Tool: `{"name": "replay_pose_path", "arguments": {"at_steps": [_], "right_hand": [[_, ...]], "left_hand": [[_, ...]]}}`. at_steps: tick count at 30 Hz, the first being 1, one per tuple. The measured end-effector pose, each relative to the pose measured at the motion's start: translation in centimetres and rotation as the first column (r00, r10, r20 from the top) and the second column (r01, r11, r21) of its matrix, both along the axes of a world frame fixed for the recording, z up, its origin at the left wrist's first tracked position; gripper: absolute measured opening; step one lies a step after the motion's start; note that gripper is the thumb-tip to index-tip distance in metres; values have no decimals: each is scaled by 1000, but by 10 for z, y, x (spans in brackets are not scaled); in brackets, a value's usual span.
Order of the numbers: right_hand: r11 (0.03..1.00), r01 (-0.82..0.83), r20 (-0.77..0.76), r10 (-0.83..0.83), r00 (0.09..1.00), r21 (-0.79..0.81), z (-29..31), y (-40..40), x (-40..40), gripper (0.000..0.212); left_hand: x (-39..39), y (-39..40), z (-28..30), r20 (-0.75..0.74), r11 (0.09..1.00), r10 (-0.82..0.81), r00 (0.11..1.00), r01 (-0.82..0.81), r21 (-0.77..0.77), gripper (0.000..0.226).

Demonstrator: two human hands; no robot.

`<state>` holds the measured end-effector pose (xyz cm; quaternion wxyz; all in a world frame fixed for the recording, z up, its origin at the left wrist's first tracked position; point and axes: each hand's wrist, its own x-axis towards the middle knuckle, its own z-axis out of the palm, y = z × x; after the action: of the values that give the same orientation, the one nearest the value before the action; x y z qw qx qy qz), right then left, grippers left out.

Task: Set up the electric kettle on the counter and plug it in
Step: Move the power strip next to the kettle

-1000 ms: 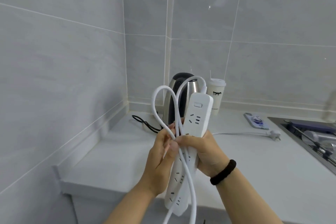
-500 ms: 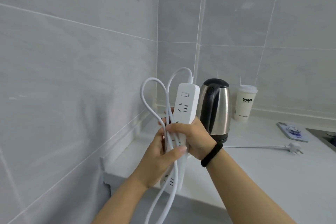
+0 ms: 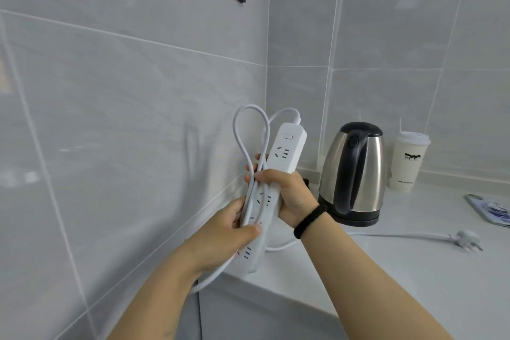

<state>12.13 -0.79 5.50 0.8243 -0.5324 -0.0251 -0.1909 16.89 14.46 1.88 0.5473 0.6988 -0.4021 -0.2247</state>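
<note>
**Power strip in hand, kettle still unplugged**

Both hands are wrapped around the power strip [image 3: 278, 174]: right hand [image 3: 287, 196] clamps its middle, left hand [image 3: 229, 232] pinches the looped cord [image 3: 249, 130] against it, probably so nothing dangles. The kettle [image 3: 356, 171] sits on the counter [image 3: 400, 270] just right of the strip, its plug [image 3: 467, 240] lying loose further right.

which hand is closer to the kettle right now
Right. The right hand grips the power strip just left of the kettle, close beside its base. The left hand holds the strip's lower part, lower and farther left.
</note>
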Motion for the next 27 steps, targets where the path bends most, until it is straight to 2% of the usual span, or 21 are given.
{"name": "replay_pose_path", "arguments": {"at_steps": [2,4,6,9,13,16,20,25,27], "right_hand": [[999,38,-16,-38,999,10,-1,-3,7,24],[998,53,-42,-51,998,43,-3,-7,13,23],[993,28,-58,-21,998,116,-9,-12,21,24],[963,-38,-49,53,997,268,-21,-21,34,33],[944,-85,-53,107,993,319,-36,-30,49,30],[979,-53,-151,84,985,197,-45,-33,59,25],[997,69,-323,-71,944,-16,-60,-42,72,49],[952,98,-424,-219,879,-288,-74,-58,82,48],[912,114,-448,-299,843,-394,-75,-63,87,62]], "left_hand": [[2,2,-7,46,999,34,998,-36,41,44],[1,1,-11,206,990,80,975,-103,100,45],[0,-3,-14,321,977,157,934,-194,88,34],[3,-10,-21,360,949,285,888,-315,27,20],[14,-19,-35,379,905,382,843,-425,31,19],[22,-25,-41,335,856,473,815,-515,45,21],[33,-37,-53,322,791,548,772,-603,100,22],[45,-51,-70,317,735,601,734,-663,142,23],[49,-56,-72,317,716,620,718,-683,147,24]]}}
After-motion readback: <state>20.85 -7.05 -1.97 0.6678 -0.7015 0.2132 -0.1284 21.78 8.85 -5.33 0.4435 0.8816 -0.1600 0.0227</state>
